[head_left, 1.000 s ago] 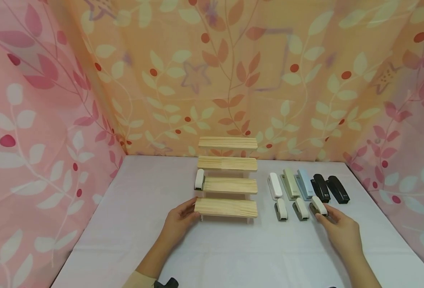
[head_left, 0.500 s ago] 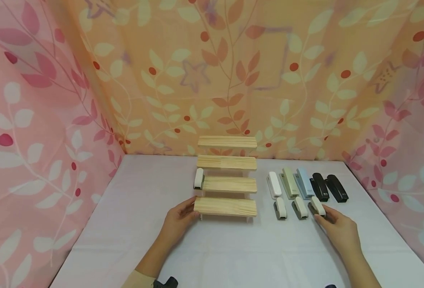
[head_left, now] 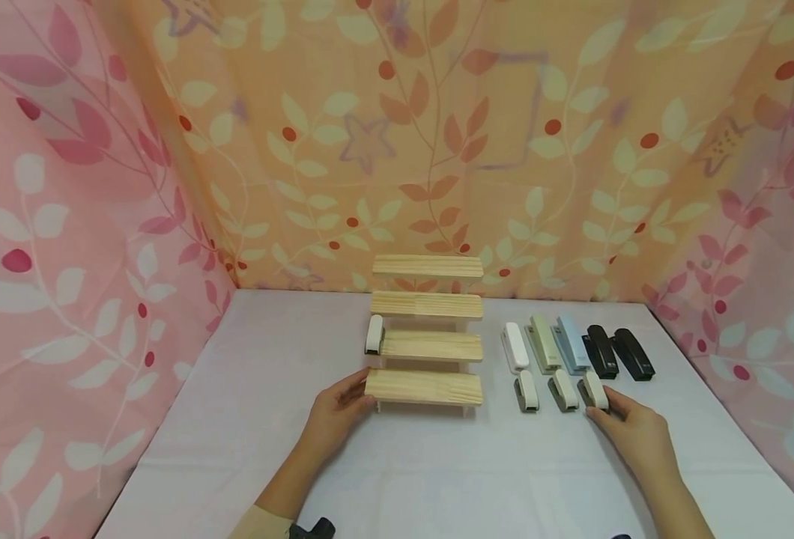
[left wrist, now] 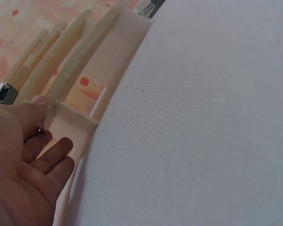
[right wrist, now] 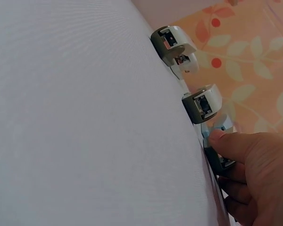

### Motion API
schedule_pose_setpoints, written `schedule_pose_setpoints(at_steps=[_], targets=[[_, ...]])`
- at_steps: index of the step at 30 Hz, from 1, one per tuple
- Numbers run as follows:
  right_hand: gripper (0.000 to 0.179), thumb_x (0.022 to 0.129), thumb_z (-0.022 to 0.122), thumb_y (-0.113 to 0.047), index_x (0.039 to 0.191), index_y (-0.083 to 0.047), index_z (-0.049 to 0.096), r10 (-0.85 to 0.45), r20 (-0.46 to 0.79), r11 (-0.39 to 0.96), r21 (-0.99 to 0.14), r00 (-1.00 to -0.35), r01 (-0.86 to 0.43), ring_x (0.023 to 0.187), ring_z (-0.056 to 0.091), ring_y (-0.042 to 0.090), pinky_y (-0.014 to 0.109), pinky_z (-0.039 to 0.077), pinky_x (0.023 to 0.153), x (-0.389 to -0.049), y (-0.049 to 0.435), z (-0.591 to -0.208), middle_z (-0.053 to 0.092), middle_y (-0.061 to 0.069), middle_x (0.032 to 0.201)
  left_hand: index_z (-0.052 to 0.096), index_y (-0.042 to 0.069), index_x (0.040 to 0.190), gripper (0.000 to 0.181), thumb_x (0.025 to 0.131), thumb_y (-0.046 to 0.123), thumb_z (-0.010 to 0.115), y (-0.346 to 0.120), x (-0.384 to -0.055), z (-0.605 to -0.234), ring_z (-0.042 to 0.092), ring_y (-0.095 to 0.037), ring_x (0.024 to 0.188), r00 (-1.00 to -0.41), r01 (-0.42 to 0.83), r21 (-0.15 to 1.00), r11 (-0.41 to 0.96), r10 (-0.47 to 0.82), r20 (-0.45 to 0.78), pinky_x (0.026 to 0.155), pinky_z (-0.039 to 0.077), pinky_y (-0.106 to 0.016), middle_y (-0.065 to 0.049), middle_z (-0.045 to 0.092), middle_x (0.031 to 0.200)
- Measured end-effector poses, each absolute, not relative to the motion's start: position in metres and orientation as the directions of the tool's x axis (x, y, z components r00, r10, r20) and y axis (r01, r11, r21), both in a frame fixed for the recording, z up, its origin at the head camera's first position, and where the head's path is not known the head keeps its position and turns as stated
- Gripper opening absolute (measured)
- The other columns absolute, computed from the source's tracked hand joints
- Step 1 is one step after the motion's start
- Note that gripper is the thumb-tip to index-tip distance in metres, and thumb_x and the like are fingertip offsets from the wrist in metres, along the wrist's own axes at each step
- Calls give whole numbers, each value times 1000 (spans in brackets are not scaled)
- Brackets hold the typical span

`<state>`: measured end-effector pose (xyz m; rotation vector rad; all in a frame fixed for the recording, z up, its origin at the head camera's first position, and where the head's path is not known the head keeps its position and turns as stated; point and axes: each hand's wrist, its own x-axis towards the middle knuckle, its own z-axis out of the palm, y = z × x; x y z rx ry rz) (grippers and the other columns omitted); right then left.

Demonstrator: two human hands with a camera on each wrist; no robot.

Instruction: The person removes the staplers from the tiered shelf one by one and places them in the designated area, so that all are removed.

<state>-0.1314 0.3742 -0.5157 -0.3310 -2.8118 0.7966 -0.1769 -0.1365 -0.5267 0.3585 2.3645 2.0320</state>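
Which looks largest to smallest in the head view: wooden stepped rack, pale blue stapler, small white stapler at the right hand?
1. Wooden stepped rack
2. Pale blue stapler
3. Small white stapler that the right hand touches

The small one lies slightly nearer the camera, yet looks shorter.

Our white worktop [head_left: 437, 464] carries a stepped wooden rack [head_left: 426, 337] and, right of it, eight staplers [head_left: 575, 359] in two rows.
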Motion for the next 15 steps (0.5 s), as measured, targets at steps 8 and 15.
schedule_pose_setpoints(at_steps=[8,15], targets=[[79,93,71,-54,144,3,54,287,83,792,-581,-954,187,134,45,56,74,38,103,-133,365,-501,60,26,136,61,11,142,56,90,18,80,-138,-175,-525,66,-25,122,-980,164,974,154,139,143,97,55,-22,-10,67,135],[69,100,63,-51,145,1,53,276,119,770,-621,-954,146,138,40,56,75,34,103,-134,355,-461,59,26,139,59,9,144,56,92,19,78,-136,-177,-526,65,-24,124,-972,183,974,136,175,158,97,55,-21,-11,66,138]])
